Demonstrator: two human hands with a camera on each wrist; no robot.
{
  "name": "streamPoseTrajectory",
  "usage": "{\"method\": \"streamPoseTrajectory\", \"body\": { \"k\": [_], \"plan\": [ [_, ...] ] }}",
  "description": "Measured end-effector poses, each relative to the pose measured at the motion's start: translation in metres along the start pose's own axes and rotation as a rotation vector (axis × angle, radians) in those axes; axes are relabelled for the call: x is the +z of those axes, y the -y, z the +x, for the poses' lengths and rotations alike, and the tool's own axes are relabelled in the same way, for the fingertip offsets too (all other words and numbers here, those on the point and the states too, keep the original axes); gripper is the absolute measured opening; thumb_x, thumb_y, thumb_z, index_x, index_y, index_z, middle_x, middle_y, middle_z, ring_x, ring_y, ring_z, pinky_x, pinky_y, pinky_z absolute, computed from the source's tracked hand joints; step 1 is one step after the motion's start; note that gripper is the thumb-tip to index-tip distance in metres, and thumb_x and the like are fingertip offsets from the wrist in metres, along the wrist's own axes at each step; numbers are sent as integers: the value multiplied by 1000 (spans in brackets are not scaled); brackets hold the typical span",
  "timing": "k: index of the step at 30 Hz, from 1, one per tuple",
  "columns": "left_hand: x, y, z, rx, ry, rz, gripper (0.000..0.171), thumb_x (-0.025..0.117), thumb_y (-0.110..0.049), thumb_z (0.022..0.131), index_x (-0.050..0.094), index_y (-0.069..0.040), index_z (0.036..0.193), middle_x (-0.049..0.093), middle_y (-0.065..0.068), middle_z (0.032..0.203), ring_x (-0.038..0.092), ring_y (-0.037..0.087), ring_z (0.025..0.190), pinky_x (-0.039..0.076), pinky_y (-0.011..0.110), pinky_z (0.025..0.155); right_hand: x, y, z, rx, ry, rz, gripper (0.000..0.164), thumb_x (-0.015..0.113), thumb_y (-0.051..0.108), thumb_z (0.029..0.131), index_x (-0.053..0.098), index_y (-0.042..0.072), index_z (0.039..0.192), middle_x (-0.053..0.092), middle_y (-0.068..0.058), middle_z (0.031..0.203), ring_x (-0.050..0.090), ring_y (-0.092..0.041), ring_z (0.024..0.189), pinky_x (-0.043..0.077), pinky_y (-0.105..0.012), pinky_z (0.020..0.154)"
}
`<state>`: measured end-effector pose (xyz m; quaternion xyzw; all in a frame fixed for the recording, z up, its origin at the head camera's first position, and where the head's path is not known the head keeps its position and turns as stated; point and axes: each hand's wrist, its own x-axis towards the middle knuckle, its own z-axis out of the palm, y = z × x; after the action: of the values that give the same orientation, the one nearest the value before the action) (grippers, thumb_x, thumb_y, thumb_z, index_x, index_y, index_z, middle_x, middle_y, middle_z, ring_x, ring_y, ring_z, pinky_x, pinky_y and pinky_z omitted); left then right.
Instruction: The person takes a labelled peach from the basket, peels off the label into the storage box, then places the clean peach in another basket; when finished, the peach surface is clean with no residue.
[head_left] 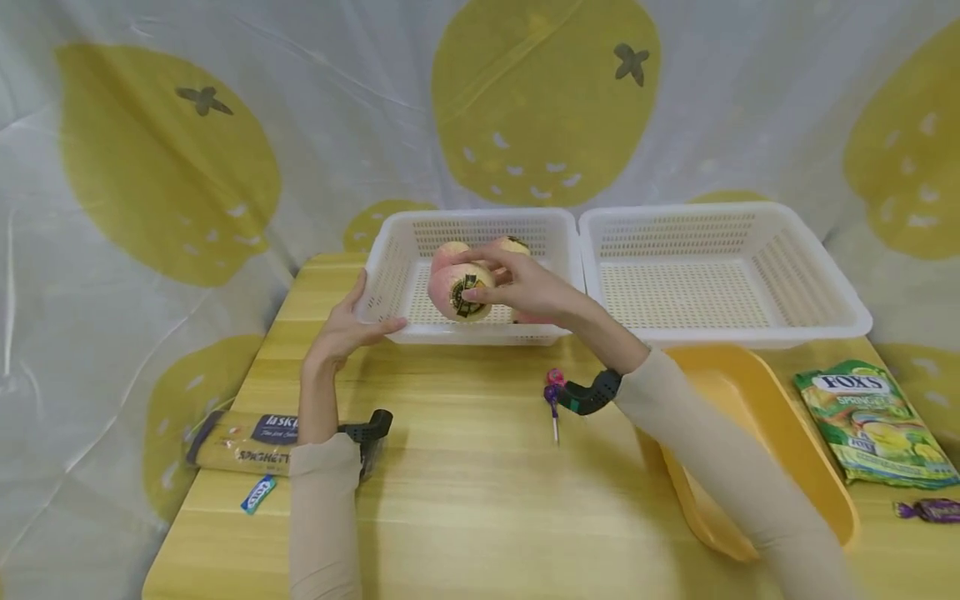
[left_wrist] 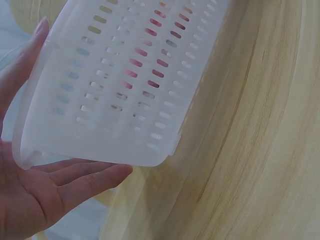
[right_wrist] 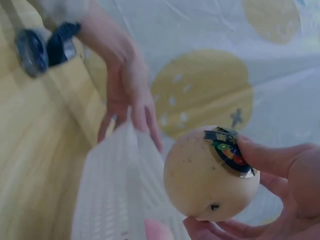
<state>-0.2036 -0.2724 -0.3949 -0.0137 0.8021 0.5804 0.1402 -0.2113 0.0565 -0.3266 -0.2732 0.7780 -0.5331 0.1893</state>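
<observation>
My right hand (head_left: pixel 536 287) holds a round pink-and-yellow apple (head_left: pixel 444 293) with a black sticker above the left white basket (head_left: pixel 480 335). Its thumb lies over the sticker and its fingers reach round the far side, as the right wrist view shows on the apple (right_wrist: pixel 200 172). More pink fruit, such as one apple (head_left: pixel 450 250), lies in that basket, partly hidden behind the hand. At the basket's front left corner is my left hand (head_left: pixel 347 329). Its thumb rests along the front rim, and straight fingers (left_wrist: pixel 90 182) lie along the left end.
A second white basket (head_left: pixel 765 335) stands close on the right. A yellow tray (head_left: pixel 810 492) lies partly under my right forearm. Around are a FOX'S bag (head_left: pixel 873 425), a purple-wrapped candy (head_left: pixel 930 510), lollipops (head_left: pixel 553 392), a spaghetti pack (head_left: pixel 243 442) and a small blue-green packet (head_left: pixel 258 494).
</observation>
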Motion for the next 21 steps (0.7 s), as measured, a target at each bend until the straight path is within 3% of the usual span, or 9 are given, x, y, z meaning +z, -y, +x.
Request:
{"method": "streamPoseTrajectory", "body": {
  "k": [7, 12, 16, 21],
  "plan": [
    [1, -2, -3, -8, -4, 19, 117, 81, -21, 91, -8, -37, 164, 26, 19, 169, 42, 36, 145, 55, 22, 92, 21, 2, -50, 9, 53, 75, 50, 70, 19, 100, 56, 21, 148, 59, -3, 148, 64, -27, 124, 54, -42, 101],
    [0, -4, -3, -17, -24, 32, 117, 82, -21, 90, -7, -37, 164, 30, 20, 167, 43, 35, 141, 54, 18, 86, 40, -14, -79, 106, 119, 162, 51, 72, 22, 98, 57, 25, 147, 64, -1, 140, 66, -21, 120, 53, -38, 101],
    [-1, -4, -2, -8, -34, 26, 116, 81, -19, 91, -8, -34, 165, 30, 21, 165, 40, 35, 141, 52, 14, 82, 50, -30, -88, 180, 151, 139, 49, 74, 28, 97, 60, 29, 144, 65, 3, 137, 66, -20, 114, 52, -34, 93],
    [6, -8, -9, -14, -60, 42, 114, 79, -21, 92, -8, -29, 166, 27, 20, 167, 38, 35, 143, 47, 31, 105, 55, -45, -91, 237, 191, 101, 49, 73, 32, 97, 60, 30, 144, 64, 2, 141, 66, -20, 106, 52, -44, 95]
  ]
}}
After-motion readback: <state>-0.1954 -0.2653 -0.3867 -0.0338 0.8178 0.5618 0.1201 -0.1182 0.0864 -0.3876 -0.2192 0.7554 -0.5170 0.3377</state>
